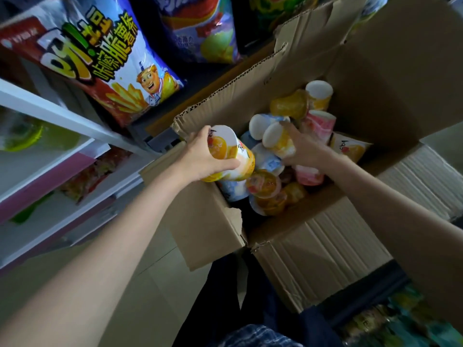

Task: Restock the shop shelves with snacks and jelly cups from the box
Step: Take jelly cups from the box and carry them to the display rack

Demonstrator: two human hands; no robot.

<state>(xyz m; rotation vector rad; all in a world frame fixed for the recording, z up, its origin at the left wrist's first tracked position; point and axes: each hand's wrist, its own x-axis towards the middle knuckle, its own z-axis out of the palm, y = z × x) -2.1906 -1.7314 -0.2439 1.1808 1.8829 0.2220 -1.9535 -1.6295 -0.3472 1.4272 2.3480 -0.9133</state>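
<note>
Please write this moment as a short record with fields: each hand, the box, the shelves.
left hand: holds a yellow jelly cup on its side, over the box's left edge
right hand: inside the box, fingers on another yellow cup; grip unclear
cardboard box: open, flaps up, many loose jelly cups
shelves: to the left; a large fries snack bag stands above

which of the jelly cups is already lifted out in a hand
The yellow jelly cup gripped by the left hand over the box's left edge; the other cups lie loose inside the box.
</note>
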